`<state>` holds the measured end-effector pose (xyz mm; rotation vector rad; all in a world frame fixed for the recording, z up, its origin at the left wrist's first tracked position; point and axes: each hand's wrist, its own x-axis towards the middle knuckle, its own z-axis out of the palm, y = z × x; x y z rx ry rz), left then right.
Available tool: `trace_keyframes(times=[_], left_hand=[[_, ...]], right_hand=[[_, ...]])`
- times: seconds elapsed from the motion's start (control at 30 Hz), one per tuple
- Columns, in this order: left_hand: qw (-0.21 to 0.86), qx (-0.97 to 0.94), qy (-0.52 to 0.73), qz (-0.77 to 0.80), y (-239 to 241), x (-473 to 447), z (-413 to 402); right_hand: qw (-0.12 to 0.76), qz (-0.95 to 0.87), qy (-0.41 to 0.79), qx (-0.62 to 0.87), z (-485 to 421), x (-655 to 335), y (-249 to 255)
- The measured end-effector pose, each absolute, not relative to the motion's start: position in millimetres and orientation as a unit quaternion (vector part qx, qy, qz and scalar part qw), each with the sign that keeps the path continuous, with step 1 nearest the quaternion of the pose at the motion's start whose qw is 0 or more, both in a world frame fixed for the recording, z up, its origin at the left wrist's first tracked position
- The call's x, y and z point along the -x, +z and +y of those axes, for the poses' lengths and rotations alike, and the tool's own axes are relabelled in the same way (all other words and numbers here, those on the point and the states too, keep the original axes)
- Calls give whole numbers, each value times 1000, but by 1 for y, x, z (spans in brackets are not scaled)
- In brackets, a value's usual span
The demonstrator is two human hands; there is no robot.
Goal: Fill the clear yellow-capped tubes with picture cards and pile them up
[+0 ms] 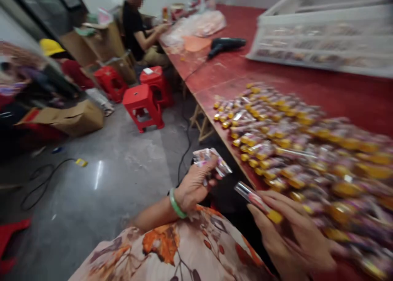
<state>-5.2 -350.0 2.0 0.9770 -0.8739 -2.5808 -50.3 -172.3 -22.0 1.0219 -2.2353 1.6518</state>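
Wrappers (201,156), shiny and printed, sit pinched in a person's left grip (193,186) beside the red counter (227,76), while the right grip (294,227) clasps a clear, yellow-ended tube (245,192) near crowded rows of yellow-ended packaged items (284,141); a black handheld blower (225,45) lies farther back.

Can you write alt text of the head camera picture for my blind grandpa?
A person's left hand holds shiny printed wrappers, while the right hand holds a clear tube with a yellow end. Many similar tubes lie on a red table, with a black blower farther back; another person sits beyond red stools.
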Motion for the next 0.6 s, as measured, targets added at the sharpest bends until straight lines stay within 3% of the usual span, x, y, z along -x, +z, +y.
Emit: trace_keyframes(times=[0.13,0.37,0.6], left_hand=[[84,-347,-888,-289,-2,12,-355],[52,-364,-887,-279,-5,12,-344],[68,-332,-893,-294,-11,11,-343]], right_hand=[[199,-726,549,-363,-181,52,-24],[230,-713,543,-380,-190,55,-18],[292,-717,444,-451,-188,54,-30]])
